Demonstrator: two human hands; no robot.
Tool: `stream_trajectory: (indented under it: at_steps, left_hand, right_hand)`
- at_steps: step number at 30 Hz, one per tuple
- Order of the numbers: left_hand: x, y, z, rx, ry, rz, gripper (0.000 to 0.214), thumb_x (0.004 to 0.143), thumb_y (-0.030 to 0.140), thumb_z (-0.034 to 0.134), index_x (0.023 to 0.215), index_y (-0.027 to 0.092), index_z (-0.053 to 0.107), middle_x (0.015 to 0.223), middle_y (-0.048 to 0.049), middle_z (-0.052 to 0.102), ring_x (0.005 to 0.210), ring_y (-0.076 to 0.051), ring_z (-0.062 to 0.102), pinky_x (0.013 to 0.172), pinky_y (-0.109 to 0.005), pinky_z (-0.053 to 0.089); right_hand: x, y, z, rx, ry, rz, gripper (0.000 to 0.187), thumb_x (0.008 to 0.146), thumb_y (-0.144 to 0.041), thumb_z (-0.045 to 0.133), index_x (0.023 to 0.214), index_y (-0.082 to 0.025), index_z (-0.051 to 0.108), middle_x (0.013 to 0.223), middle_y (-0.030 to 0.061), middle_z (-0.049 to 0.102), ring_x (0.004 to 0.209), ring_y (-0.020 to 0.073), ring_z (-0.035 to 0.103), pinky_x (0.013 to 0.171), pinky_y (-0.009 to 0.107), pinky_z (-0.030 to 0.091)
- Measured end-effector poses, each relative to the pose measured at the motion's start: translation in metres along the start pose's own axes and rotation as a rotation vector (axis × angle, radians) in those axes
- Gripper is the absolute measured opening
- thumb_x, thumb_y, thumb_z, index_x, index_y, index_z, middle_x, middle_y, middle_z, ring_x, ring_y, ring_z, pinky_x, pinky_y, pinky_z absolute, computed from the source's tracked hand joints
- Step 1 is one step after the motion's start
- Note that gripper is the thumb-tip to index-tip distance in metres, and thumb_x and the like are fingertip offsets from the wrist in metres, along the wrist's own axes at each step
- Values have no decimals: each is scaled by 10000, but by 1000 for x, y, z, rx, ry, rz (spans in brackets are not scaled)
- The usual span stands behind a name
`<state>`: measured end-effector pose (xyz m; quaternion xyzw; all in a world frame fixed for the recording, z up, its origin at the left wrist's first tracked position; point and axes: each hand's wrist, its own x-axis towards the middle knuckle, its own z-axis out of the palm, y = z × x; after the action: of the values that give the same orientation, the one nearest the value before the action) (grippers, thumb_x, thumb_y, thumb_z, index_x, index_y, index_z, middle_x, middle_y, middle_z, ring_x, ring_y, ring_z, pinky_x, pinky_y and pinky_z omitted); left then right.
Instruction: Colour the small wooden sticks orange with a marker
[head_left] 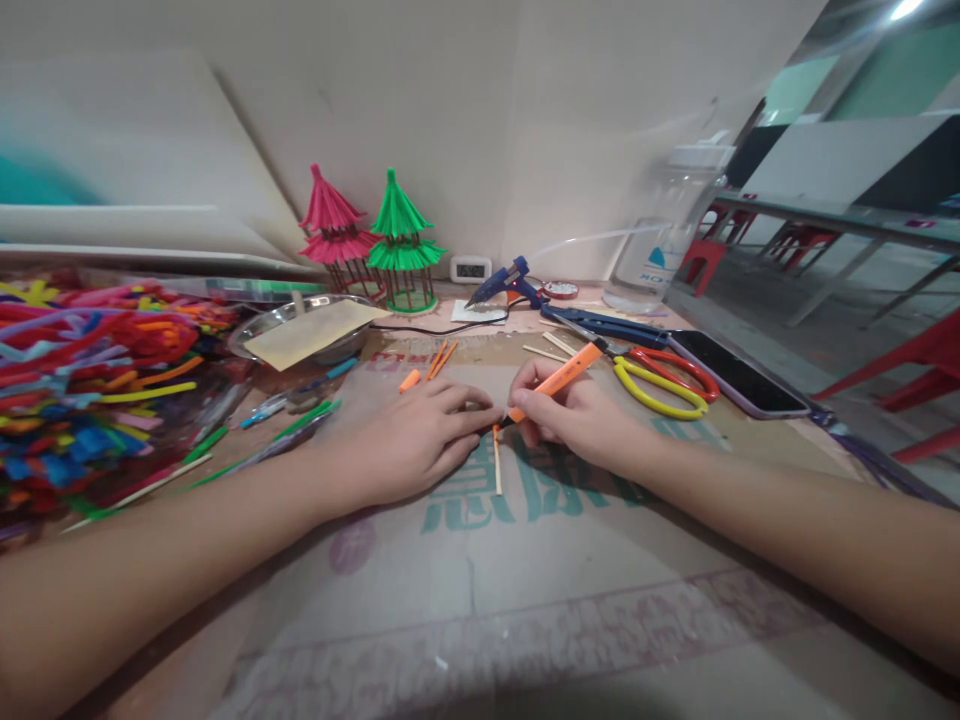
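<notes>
My right hand (559, 408) grips an orange highlighter (559, 381), its dark tip pointing down and to the left. The tip is at the upper end of a thin wooden stick (498, 470), which is coloured orange there and pale below. My left hand (431, 440) lies low over the board, its fingertips closed at the stick's upper end; the exact pinch is partly hidden. Just beyond my left hand lie an orange pen cap (409, 381) and several orange-coloured sticks (442, 360). Pale sticks (556, 346) rest past my right hand.
Yellow-handled pliers (660, 400), red-handled scissors (679, 368) and a phone (739, 375) lie right. Behind stand a blue glue gun (510, 283), a bottle (652, 240), and pink (337, 235) and green (405, 240) pagoda models. Pipe cleaners (90, 390) and a metal bowl (247, 335) are left.
</notes>
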<state>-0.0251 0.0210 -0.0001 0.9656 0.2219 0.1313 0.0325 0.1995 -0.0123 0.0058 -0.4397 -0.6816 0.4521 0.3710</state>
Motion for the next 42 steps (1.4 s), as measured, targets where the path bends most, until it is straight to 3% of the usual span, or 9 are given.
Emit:
stream_trajectory:
  at_steps: [13,28,36,42]
  left_hand:
    - [0,2,-2,-22,2,-12,375,1030,247,419,1305,153,656,1279,-128,664,1166,-261,610,1040,-442,481]
    - [2,6,-7,-17,-8,-20,366,1024,237,406,1290,147,640,1249,-134,666,1143,-259,618,1021,-430,489]
    - [2,5,-7,-73,4,-12,296,1007,207,444,1185,157,674,1227,-116,675,1127,-246,627,1018,-422,483]
    - [1,4,-8,-68,8,-2,282,1010,214,451,1151,148,687,1206,-120,678,1108,-248,627,1004,-427,494]
  right_hand:
    - [1,5,-1,-13,-8,-28,98,930,-280,547,856,-220,523,593,-60,570,542,104,504,514,237,367]
    - [2,2,0,-155,-25,10,149,929,-276,542,792,-239,496,583,-50,564,550,132,519,549,261,395]
    - [3,4,0,-130,-29,31,138,912,-283,554,794,-247,492,557,-55,562,518,134,508,514,264,380]
    - [-1,-2,0,-41,-123,80,141,858,-230,551,744,-242,470,506,-71,522,470,116,473,481,242,353]
